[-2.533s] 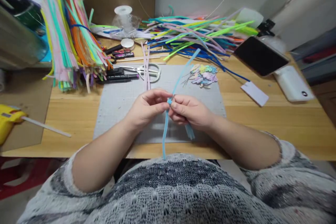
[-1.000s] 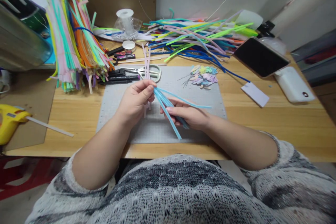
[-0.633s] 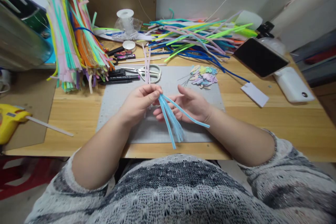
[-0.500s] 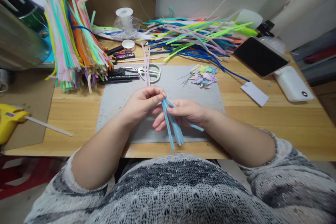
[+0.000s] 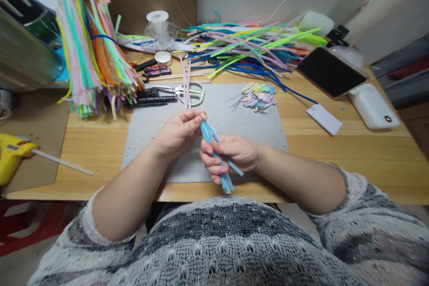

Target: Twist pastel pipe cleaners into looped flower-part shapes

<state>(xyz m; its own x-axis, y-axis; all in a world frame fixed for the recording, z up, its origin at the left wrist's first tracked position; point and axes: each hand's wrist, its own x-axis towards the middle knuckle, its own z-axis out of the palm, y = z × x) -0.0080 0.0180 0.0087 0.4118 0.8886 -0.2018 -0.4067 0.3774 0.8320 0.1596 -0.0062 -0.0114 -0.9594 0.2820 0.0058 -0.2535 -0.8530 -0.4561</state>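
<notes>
Just beyond the left fingers [image 5: 197, 121], pink strips [image 5: 187, 81] and scissors [image 5: 193, 94] stand in the way. To their right, bare mat [image 5: 216, 98] opens a lane, bounded by the flower pile [image 5: 259, 97] and, farther out, the strip heap [image 5: 248, 47]. Rightward past the right fingers [image 5: 217, 169], beyond the forearm [image 5: 298, 172], open wood [image 5: 298, 132] reaches the card [image 5: 324, 119].

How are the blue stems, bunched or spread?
Mostly bunched: right hand wraps the stems, left hand pinches their top; one end sticks out.

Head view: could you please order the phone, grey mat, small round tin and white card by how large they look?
Largest to smallest:
1. grey mat
2. phone
3. white card
4. round tin
</notes>
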